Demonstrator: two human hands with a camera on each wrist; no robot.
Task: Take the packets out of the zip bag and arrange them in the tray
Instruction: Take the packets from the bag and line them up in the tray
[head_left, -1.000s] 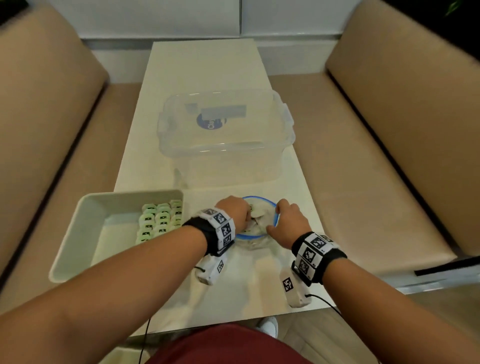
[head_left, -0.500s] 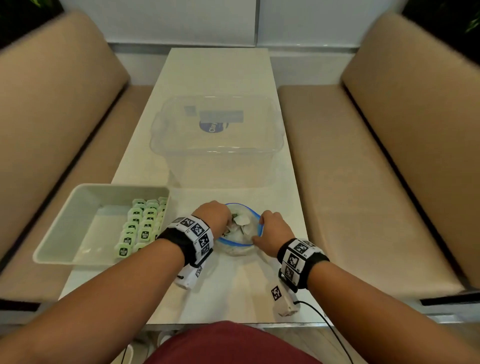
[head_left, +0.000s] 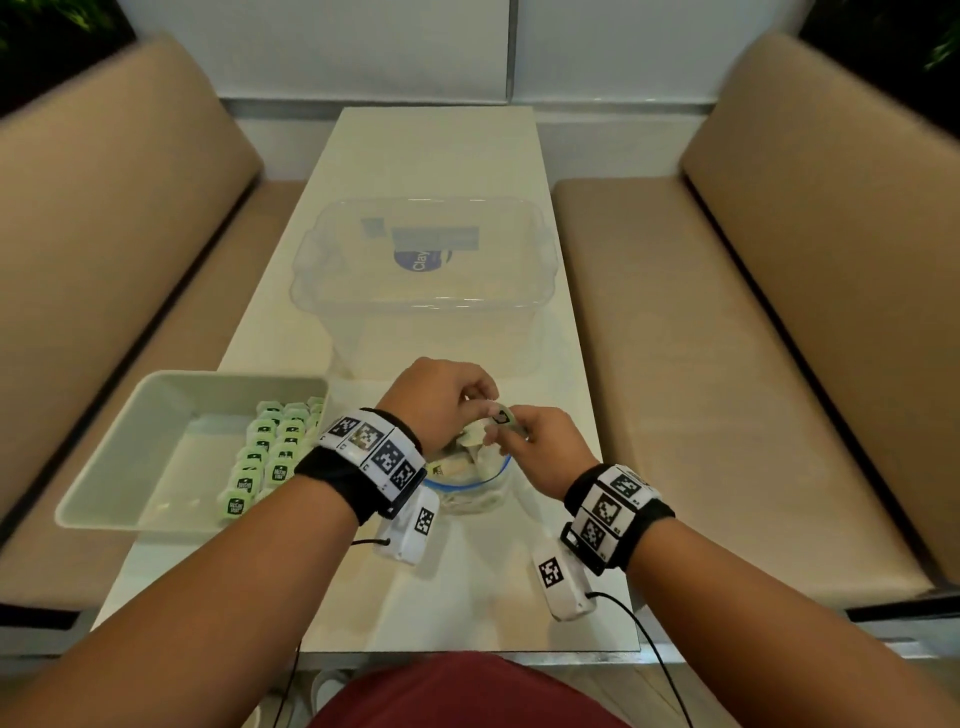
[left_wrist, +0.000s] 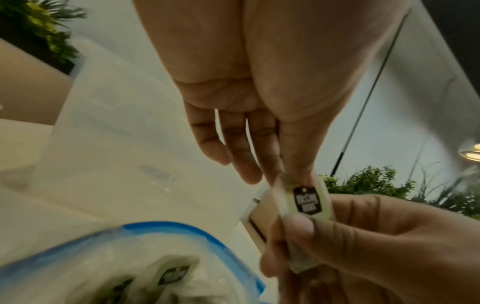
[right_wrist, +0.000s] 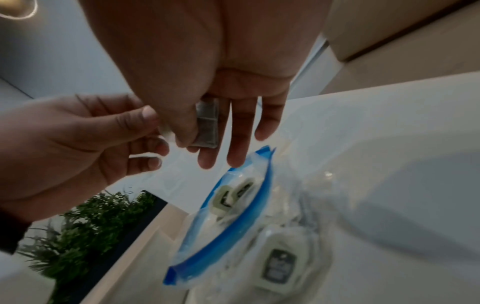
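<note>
A small pale green packet (head_left: 501, 417) with a dark label hangs just above the open zip bag (head_left: 467, 499), held from both ends. My left hand (head_left: 480, 402) pinches its upper end between thumb and forefinger, the other fingers spread loosely. My right hand (head_left: 511, 434) pinches the lower end. The left wrist view shows the packet (left_wrist: 306, 201) between my left hand (left_wrist: 291, 174) and right hand (left_wrist: 293, 242). More packets lie inside the blue-rimmed bag (right_wrist: 233, 222). The white tray (head_left: 130, 452) sits at the left with several packets (head_left: 270, 452) in rows along its right side.
A clear plastic bin (head_left: 426, 275) stands on the white table (head_left: 467, 597) just behind the bag. Tan benches (head_left: 727, 364) flank the table on both sides. The tray's left half is bare and its left part overhangs the table edge.
Both hands have lifted from the bag's mouth and now hold one packet between them above it. The bag stays on the table.
</note>
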